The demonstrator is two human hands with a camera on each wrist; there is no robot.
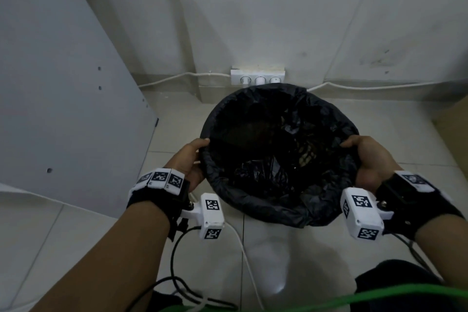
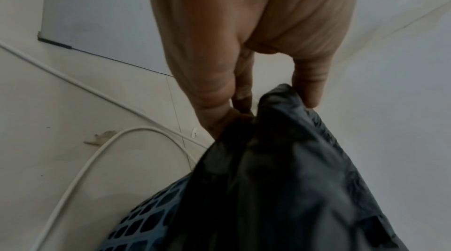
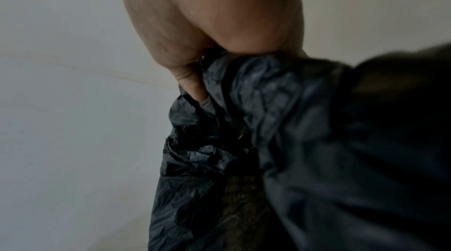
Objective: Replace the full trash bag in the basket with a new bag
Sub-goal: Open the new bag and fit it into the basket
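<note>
A black trash bag (image 1: 253, 205) lines a round basket on the floor, its edge folded over the rim. Dark crumpled rubbish lies inside. My left hand (image 1: 192, 157) pinches the bag's edge at the left rim; the left wrist view shows thumb and fingers (image 2: 310, 89) pinching the black plastic (image 2: 280, 158) above the blue lattice basket wall (image 2: 146, 222). My right hand (image 1: 367, 157) grips the bag's edge at the right rim. In the right wrist view the fingers (image 3: 190, 81) are curled into the bunched plastic (image 3: 305, 120).
The basket stands against a white wall with a triple socket strip (image 1: 257, 78) and white cables (image 1: 177, 76) along the baseboard. A grey cabinet panel (image 1: 63, 96) rises on the left. White and black cables (image 1: 243, 248) trail over the tiled floor near my feet.
</note>
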